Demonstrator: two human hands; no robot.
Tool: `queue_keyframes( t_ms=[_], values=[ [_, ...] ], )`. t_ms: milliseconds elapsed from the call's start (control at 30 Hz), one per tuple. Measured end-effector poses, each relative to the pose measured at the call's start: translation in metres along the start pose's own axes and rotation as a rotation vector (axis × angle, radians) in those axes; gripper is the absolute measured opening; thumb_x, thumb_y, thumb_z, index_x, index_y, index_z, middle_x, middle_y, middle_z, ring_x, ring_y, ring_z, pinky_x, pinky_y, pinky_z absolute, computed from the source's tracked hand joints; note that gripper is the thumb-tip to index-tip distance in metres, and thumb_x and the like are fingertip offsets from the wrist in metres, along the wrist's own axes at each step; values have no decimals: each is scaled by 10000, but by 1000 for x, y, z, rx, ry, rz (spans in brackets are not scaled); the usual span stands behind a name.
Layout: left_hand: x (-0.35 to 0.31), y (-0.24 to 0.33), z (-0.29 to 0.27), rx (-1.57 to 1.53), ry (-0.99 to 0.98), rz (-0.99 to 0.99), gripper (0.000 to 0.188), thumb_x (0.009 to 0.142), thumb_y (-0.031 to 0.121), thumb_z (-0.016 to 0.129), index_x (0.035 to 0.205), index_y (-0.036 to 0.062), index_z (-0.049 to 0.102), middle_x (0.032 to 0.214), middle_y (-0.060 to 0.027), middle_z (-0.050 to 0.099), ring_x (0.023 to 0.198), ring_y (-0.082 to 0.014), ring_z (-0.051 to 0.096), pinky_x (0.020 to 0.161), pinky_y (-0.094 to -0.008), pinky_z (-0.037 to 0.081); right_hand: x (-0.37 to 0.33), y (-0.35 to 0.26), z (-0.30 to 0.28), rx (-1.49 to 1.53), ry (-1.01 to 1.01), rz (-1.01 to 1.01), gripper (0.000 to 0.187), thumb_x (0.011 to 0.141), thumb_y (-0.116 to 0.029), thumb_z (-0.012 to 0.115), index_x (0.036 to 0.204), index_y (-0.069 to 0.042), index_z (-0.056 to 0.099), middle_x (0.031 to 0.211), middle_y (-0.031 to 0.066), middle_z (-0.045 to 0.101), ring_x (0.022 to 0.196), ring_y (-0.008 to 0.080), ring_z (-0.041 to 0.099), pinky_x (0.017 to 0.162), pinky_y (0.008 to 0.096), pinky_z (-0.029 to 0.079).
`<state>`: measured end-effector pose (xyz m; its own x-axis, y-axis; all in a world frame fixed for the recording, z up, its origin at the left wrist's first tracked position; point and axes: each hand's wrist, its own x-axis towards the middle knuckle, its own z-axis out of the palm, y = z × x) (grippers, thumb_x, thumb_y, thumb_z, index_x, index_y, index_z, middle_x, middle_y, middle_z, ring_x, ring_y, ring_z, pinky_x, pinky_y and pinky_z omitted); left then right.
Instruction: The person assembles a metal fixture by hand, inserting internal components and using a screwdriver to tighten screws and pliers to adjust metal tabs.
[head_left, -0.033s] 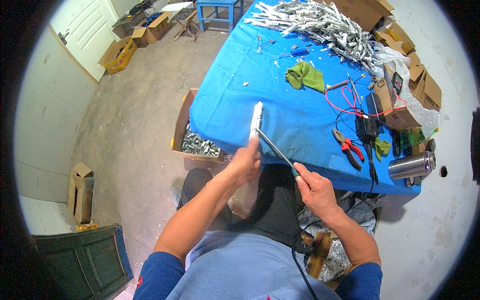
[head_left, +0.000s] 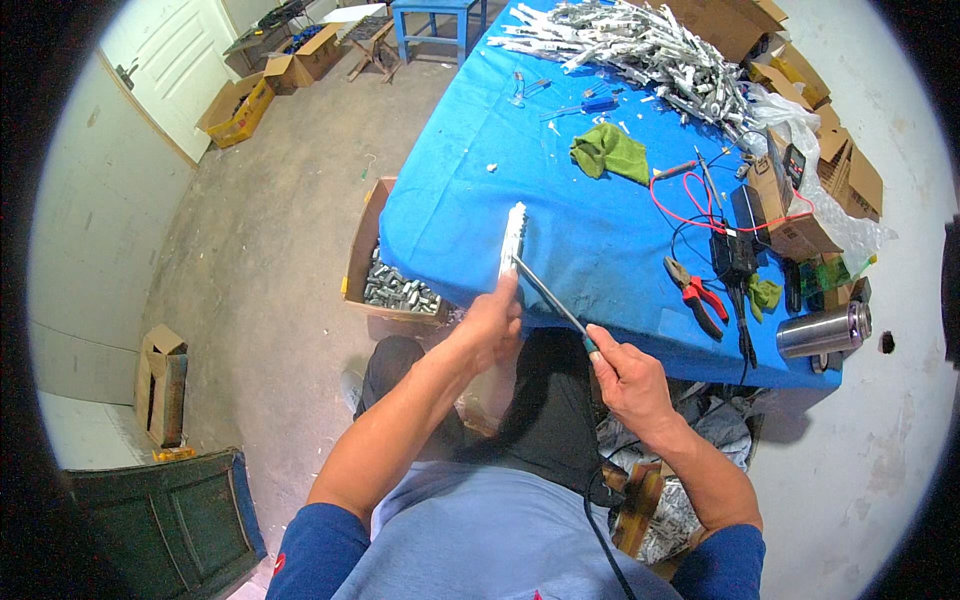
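My left hand is closed on the lower end of a narrow white strip-shaped part with a notched edge, held at the front of the blue-covered table. In my right hand is a tool with a long thin metal shaft and a greenish handle, perhaps a screwdriver. Its shaft slants up to the left, and its tip meets the white part just above my left fingers. My right fingers wrap round the handle and hide most of it.
A heap of white-grey strips covers the table's far end. Green cloth, red-handled pliers, a red cable and a steel flask lie rightward. A cardboard box with small metal pieces stands at the left corner.
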<state>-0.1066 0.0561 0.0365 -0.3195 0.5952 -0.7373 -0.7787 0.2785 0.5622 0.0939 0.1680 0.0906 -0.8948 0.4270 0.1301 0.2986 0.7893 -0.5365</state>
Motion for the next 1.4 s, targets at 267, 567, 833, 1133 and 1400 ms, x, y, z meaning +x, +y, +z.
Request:
queue_keyframes(
  t_ms=[267, 567, 833, 1133, 1400],
  values=[
    [3, 0, -3, -40, -85, -20, 546, 914, 663, 455, 668, 186, 353, 497, 52, 276, 401, -106, 212, 396, -279, 163, -10, 15, 19, -404, 55, -174, 421, 870, -130, 641, 1281, -91, 564, 725, 135, 601, 636, 327, 613, 553, 419, 492],
    [-7, 4, 8, -77, -10, -40, 573, 899, 688, 460, 639, 198, 316, 479, 51, 262, 391, -95, 191, 398, -264, 145, -7, 1, -11, 370, -120, 284, 354, 950, -228, 574, 1263, -63, 593, 812, 167, 653, 721, 223, 653, 708, 325, 499],
    [-1, 0, 0, -18, -66, -17, 590, 897, 698, 451, 620, 203, 288, 478, 57, 234, 389, -94, 180, 389, -270, 128, -18, 1, -12, 560, -124, 414, 388, 962, -222, 563, 1324, -81, 567, 744, 4, 599, 575, 56, 523, 531, 232, 454],
    [1, -4, 1, 5, -24, 2, 589, 907, 686, 447, 615, 199, 289, 478, 61, 229, 386, -96, 162, 387, -274, 127, -2, -1, -18, 430, -158, 289, 370, 933, -191, 573, 1265, -26, 581, 1120, 206, 618, 1054, 275, 595, 878, 328, 463],
    [-2, -4, 3, -21, -45, 20, 584, 907, 683, 450, 614, 200, 304, 485, 56, 258, 398, -98, 193, 396, -272, 142, 4, 1, -18, 572, -229, 365, 379, 959, -210, 562, 1306, -57, 569, 839, 67, 625, 664, 115, 564, 603, 246, 459]
  ],
)
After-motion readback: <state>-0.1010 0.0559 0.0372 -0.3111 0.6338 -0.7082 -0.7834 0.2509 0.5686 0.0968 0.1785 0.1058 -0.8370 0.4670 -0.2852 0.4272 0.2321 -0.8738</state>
